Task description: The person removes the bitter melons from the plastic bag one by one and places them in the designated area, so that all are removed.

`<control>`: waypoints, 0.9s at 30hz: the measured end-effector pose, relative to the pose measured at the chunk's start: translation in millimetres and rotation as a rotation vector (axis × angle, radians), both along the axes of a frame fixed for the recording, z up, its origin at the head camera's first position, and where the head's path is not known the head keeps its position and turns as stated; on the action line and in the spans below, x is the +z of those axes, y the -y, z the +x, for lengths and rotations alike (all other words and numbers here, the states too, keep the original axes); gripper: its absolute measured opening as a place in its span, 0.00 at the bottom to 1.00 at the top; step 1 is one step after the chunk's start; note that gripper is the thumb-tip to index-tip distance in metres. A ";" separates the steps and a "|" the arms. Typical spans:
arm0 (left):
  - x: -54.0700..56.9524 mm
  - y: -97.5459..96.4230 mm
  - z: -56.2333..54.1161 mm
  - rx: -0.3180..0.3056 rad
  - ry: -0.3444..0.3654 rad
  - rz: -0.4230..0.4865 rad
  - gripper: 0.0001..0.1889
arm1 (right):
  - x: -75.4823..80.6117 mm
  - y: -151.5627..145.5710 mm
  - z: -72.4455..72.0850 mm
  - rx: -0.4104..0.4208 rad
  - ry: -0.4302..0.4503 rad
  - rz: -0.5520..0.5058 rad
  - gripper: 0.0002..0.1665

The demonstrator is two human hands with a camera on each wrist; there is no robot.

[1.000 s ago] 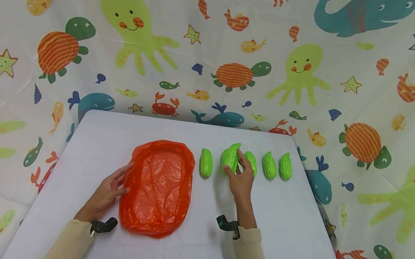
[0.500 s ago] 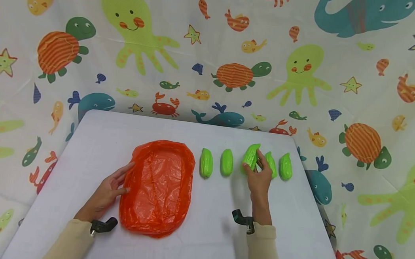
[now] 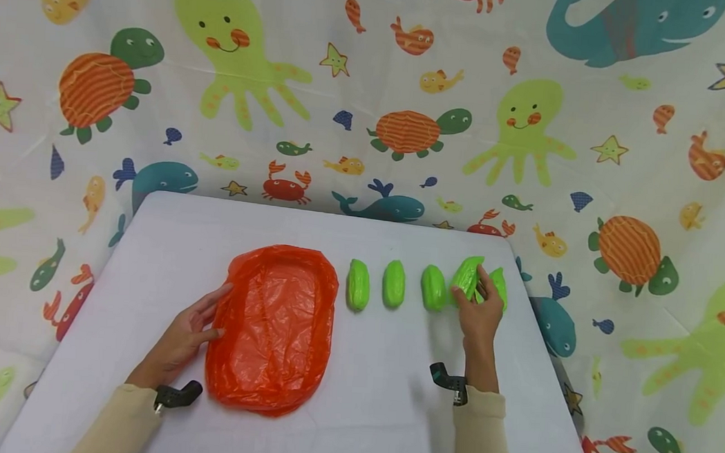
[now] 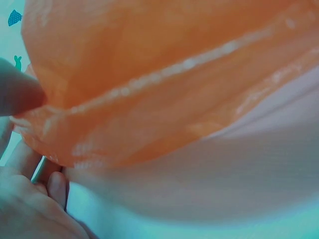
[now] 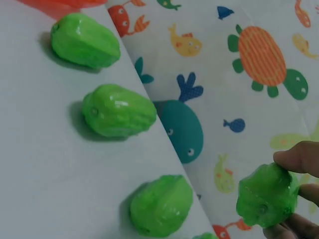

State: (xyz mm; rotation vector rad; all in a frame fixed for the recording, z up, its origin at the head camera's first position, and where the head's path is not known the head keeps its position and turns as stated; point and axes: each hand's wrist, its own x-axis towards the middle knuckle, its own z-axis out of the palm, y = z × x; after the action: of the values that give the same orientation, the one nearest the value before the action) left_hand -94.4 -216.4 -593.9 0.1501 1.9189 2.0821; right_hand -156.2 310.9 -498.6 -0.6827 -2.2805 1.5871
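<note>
A bright green, ribbed toy bitter gourd (image 3: 467, 277) is in my right hand (image 3: 482, 315), pinched between thumb and fingers, its pointed tip away from me. The right wrist view shows the held gourd (image 5: 268, 194) end-on, raised off the table. Several more green gourds stand in a row on the table, including one at the left end (image 3: 359, 286) and one in the middle (image 3: 433, 288); my hand partly covers those at the right. My left hand (image 3: 182, 337) grips the left rim of a shallow tray-like shape in red plastic film (image 3: 275, 325), thumb over the edge, fingers outside.
Everything rests on a white-covered table (image 3: 382, 408). Behind it hangs a curtain (image 3: 371, 81) printed with sea animals, close to the table's back edge. The red plastic lies left of the gourd row.
My right hand has carried the gourd rightward along the row, passing over the middle gourds. The left hand keeps its grip on the red plastic rim.
</note>
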 end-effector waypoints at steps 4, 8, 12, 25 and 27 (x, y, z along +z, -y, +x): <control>-2.0 1.7 0.2 0.000 -0.007 0.020 0.42 | 1.0 -10.4 -1.1 -0.039 0.006 0.009 0.44; -2.7 1.6 0.2 -0.001 -0.013 0.029 0.42 | 2.9 -22.0 -2.8 -0.075 0.028 0.014 0.44; -2.2 0.9 0.3 0.002 -0.007 0.020 0.42 | 7.3 -34.6 -5.1 -0.095 0.065 0.005 0.44; -2.3 2.6 -0.6 0.001 -0.002 -0.003 0.42 | 17.0 -87.9 -11.8 -0.018 0.084 0.066 0.46; -2.3 2.6 -0.6 0.002 0.001 -0.006 0.42 | 17.5 -96.3 -12.7 -0.002 0.085 0.075 0.46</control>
State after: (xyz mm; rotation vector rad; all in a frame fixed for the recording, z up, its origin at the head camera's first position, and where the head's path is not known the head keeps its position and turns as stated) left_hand -95.0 -218.9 -596.2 0.1461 1.9256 2.0763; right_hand -168.9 407.2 -481.1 -0.7465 -2.3851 1.4901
